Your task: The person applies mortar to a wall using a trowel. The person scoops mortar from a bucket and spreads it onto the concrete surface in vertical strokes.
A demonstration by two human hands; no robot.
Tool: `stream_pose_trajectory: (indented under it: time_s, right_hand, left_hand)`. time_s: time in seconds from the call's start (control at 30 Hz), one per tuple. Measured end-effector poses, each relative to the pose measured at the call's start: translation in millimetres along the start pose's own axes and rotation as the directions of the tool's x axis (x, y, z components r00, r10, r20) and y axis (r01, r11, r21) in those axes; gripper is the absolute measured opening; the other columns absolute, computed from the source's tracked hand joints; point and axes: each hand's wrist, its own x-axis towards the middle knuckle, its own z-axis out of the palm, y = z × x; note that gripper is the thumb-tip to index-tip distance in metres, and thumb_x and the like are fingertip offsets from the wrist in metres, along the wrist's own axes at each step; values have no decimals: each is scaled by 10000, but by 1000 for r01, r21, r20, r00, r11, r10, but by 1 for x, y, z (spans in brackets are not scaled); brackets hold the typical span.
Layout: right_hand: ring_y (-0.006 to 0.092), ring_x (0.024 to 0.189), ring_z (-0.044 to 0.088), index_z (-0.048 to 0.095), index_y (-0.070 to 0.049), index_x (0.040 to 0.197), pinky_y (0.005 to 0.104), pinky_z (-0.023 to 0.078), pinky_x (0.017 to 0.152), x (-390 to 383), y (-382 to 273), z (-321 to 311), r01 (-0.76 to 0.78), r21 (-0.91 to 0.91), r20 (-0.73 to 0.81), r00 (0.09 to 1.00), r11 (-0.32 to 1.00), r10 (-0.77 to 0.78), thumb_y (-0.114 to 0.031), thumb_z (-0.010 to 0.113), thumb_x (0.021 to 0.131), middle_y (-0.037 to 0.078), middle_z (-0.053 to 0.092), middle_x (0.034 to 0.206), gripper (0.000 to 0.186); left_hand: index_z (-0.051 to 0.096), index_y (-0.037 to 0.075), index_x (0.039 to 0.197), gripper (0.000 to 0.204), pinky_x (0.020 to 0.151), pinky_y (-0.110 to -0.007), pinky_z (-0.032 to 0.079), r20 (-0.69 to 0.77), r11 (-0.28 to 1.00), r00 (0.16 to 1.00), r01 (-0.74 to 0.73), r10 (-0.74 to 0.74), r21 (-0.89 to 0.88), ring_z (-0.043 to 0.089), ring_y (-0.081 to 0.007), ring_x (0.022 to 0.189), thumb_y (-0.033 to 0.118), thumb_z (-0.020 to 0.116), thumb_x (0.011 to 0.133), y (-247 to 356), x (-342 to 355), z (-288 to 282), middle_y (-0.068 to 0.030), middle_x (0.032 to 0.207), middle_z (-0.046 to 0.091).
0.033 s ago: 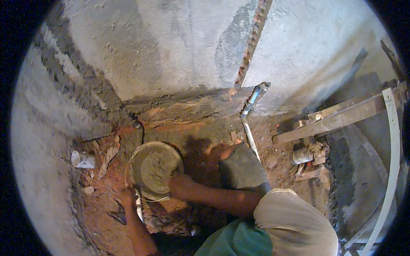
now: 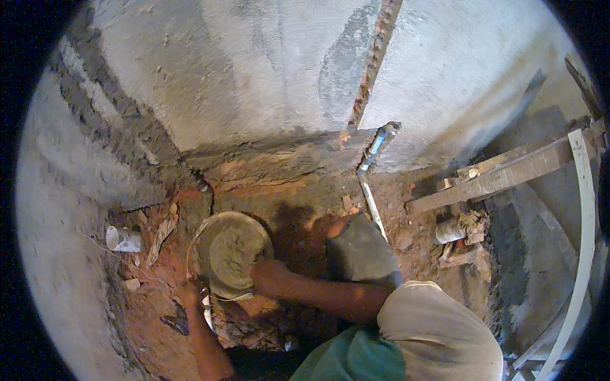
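Note:
A round bucket (image 2: 204, 251) stands on the dug earth with grey wet mortar (image 2: 236, 251) inside. Its thin wire handle (image 2: 189, 254) bows out on the left side. My left hand (image 2: 190, 293) is closed at this handle, low beside the bucket's near left side. Across the near right rim reaches my right hand (image 2: 268, 277), its fingers down at the mortar. Those fingertips are hidden, and whether they hold anything does not show. A short white pipe (image 2: 207, 308) stands just right of my left wrist.
A grey slab-like piece (image 2: 359, 251) lies right of the bucket, near my knee. Behind it a white pipe (image 2: 373, 206) rises to a blue joint (image 2: 377, 143) at the wall. Wooden planks (image 2: 495, 178) jut in from the right. A white pipe stub (image 2: 124, 239) lies left.

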Motion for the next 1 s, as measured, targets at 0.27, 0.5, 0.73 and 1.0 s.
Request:
stream_pose_trajectory:
  time_s: [0.27, 0.5, 0.73, 1.0]
  right_hand:
    - [360, 754, 631, 607, 13, 797, 471, 505, 654, -1, -5, -1, -15, 54, 65, 998, 998, 11, -134, 563, 699, 212, 630, 778, 182]
    - [359, 696, 617, 626, -33, 741, 460, 495, 631, 11, 58, 31, 219, -162, 38, 976, 962, -216, -211, 516, 745, 232, 610, 721, 210]
    - [377, 713, 606, 621, -50, 804, 469, 483, 652, 16, 71, 45, 56, 39, 148, 987, 998, -61, -273, 490, 804, 236, 606, 760, 258]
    - [356, 858, 611, 593, -6, 958, 461, 494, 701, -2, 35, 4, 6, -76, 361, 932, 997, 22, -310, 522, 772, 238, 615, 930, 363]
  left_hand:
    - [595, 74, 759, 425, 470, -349, 391, 90, 981, 979, 188, -182, -58, 487, -184, 532, 433, 423, 908, -64, 29, -2, -68, 653, 553]
    - [599, 3, 1007, 486, 814, -353, 424, 341, 778, 938, 253, -53, -575, 559, -235, 841, 443, 415, 915, 17, -23, 42, -102, 942, 609]
    - [592, -30, 1041, 505, 775, -322, 427, 124, 934, 980, -105, 155, -341, 553, -218, 828, 430, 428, 914, 47, -36, 40, -96, 962, 615]
    - [616, -66, 942, 510, 750, -328, 415, 89, 929, 996, 51, -19, -368, 544, -202, 792, 406, 423, 917, 24, -41, 20, -109, 886, 624]
